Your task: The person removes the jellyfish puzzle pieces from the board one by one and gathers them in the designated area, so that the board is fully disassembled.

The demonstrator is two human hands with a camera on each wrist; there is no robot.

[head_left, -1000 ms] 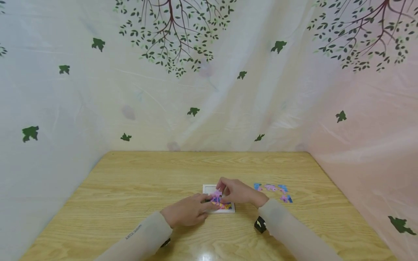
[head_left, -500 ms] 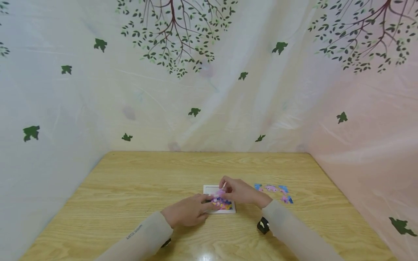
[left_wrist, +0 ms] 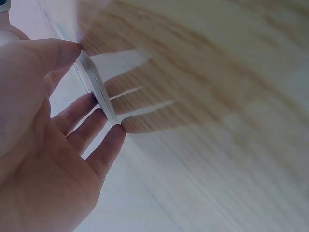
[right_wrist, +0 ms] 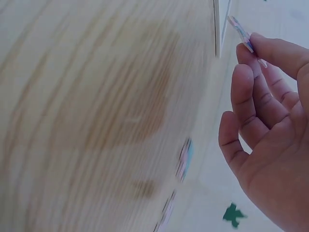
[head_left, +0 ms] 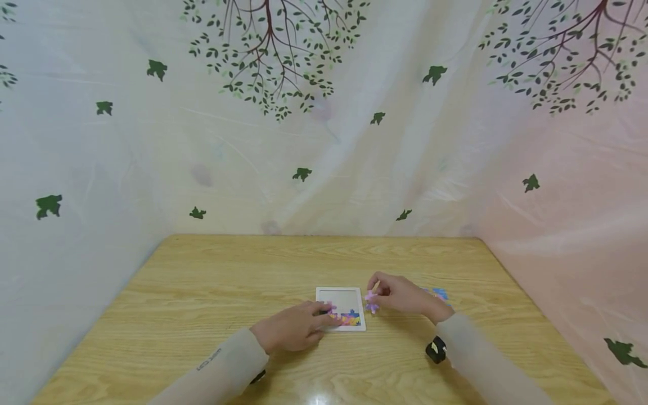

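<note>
right of the square white tray (head_left: 341, 298), the right hand (head_left: 403, 294) pinches a flat, knobbed pink-purple puzzle piece (head_left: 372, 307); the left hand (head_left: 287, 326) touches the tray's left side, fingers apart.

The head view looks forward and down, sharing left hand (head_left: 292, 327) and right hand (head_left: 403, 294) with close wrist views.

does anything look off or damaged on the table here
Nothing stands out. The white frame lies flat, touched by the left hand, with a partial puzzle inside. The right hand pinches a pink-purple puzzle bit beside it; loose pieces farther right are partly hidden.
</note>
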